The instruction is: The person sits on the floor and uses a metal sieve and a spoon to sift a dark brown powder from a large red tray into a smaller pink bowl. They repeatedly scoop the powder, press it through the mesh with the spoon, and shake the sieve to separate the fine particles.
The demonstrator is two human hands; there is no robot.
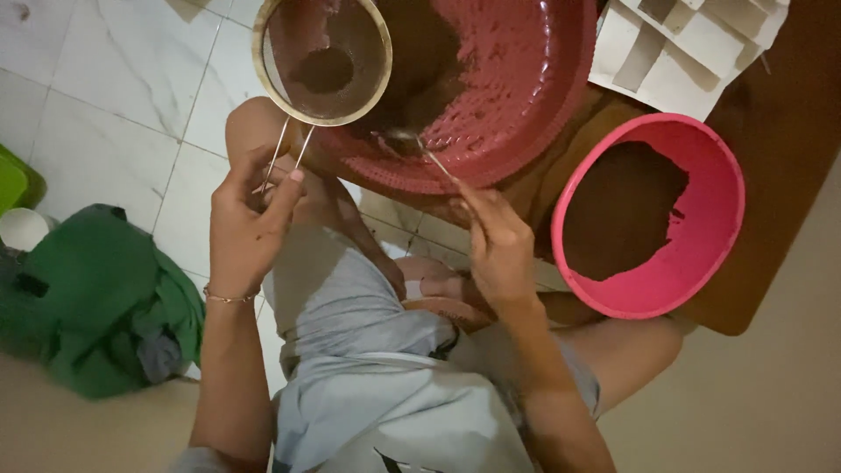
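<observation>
My left hand [250, 215] grips the wire handle of a round mesh sieve [321, 60], held over the rim of a big red basin [517, 79]. A small heap of brown powder lies in the sieve. My right hand [495, 241] pinches the handle of a metal spoon [420, 147], whose bowl dips into the brown powder inside the red basin. The basin rests against my raised knee.
A pink bowl [714, 206] half filled with brown powder stands at the right on a brown board [780, 114]. White cardboard dividers [692, 44] lie behind it. A green cloth bundle [96, 298] sits on the tiled floor at the left.
</observation>
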